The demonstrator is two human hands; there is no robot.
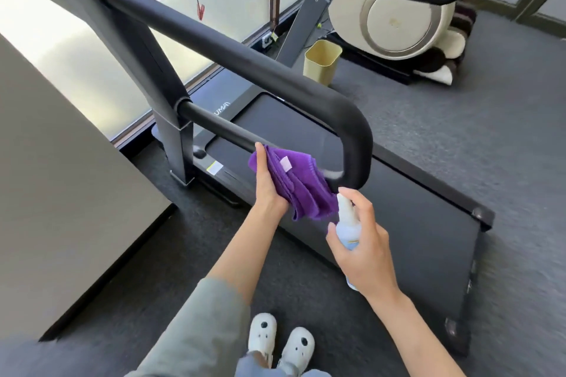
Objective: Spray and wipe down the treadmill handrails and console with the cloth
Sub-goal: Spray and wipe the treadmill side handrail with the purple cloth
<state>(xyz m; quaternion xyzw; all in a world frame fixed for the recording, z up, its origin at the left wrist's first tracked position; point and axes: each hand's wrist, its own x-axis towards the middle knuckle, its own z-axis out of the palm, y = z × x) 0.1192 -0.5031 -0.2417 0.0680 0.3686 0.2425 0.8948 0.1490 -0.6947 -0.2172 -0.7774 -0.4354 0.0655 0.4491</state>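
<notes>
A black padded handrail [232,52] of the treadmill loops from the console at upper left round a bend [356,144] and back along a lower bar [220,128]. My left hand [268,184] grips a folded purple cloth [301,187] wrapped over the lower bar near the bend. My right hand [363,242] holds a small white spray bottle [347,223], its nozzle pointed at the bend just above the cloth, with my index finger on the top. A wet sheen shows on the rail there. The console is mostly out of frame at top left.
The treadmill belt deck [413,217] lies below the rail. A beige bin [321,61] stands on the grey carpet beyond it, beside a cream massage chair [395,9]. A dark tabletop [61,177] fills the left. My white shoes [280,343] stand below.
</notes>
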